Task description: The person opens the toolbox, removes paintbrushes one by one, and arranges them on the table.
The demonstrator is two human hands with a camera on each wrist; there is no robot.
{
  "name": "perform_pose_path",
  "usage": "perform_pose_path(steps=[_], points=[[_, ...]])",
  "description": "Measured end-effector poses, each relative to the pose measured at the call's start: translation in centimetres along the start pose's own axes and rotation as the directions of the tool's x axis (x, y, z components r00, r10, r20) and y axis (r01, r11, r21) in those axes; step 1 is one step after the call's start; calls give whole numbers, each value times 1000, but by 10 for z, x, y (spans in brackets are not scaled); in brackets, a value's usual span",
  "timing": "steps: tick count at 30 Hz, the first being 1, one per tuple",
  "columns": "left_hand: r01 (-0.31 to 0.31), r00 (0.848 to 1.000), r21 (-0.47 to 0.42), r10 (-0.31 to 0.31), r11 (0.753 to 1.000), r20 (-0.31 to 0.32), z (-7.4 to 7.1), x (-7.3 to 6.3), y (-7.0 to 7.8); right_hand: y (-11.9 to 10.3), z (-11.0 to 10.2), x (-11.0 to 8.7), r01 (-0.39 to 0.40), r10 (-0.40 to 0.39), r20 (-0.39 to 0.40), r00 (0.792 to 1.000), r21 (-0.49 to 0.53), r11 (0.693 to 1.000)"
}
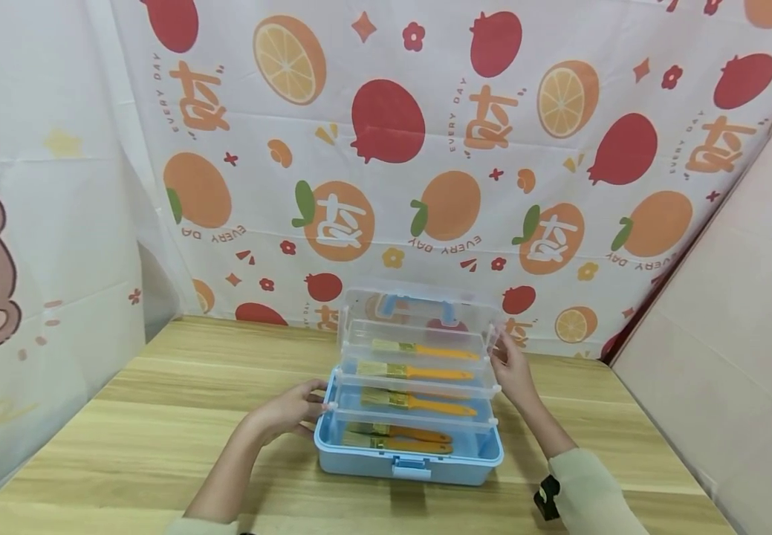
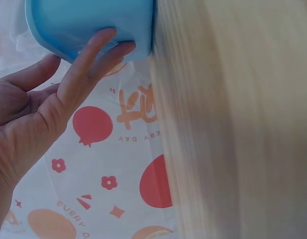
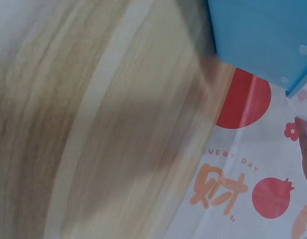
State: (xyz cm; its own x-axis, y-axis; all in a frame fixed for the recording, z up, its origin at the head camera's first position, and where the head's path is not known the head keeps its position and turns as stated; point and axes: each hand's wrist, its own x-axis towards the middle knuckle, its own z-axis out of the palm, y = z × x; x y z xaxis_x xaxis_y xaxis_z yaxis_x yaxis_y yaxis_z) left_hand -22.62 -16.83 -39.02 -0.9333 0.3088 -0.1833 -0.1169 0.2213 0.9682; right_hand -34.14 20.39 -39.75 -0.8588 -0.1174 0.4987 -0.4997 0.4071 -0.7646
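Note:
A light-blue toolbox (image 1: 359, 464) stands on the table with its clear lid (image 1: 357, 310) raised at the back and its clear trays (image 1: 419, 425) fanned out in steps. Paintbrushes (image 1: 435, 406) with orange handles lie in the trays and in the bottom. My left hand (image 1: 292, 409) is at the box's left side; in the left wrist view its extended fingers (image 2: 86, 57) touch the blue wall, thumb near the rim. At the lid's right edge, my right hand (image 1: 511, 369) holds the clear plastic with its fingertips. The right wrist view catches only part of that hand.
The wooden table (image 1: 178, 431) extends on both sides of the box. Behind it hangs a white cloth (image 1: 386, 215) printed with fruit, and pale cloths (image 1: 44, 260) flank the left and right. A blue carry handle (image 1: 419, 301) sits on the lid; a latch (image 1: 411, 469) is at the front.

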Motion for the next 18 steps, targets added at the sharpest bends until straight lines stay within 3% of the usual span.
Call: perform_pose_path(steps=[8,14,18], points=[[-15,1000,-10,16,1000,15,-1,-1,1,1,1,11,-2,0,51,999,35,999],[-10,1000,-11,10,1000,8,-1,-1,1,2,-2,19,-18,25,124,992,-51,999],[-10,1000,-6,10,1000,5,-1,-1,1,5,-3,27,-40,50,202,978,-49,998]])
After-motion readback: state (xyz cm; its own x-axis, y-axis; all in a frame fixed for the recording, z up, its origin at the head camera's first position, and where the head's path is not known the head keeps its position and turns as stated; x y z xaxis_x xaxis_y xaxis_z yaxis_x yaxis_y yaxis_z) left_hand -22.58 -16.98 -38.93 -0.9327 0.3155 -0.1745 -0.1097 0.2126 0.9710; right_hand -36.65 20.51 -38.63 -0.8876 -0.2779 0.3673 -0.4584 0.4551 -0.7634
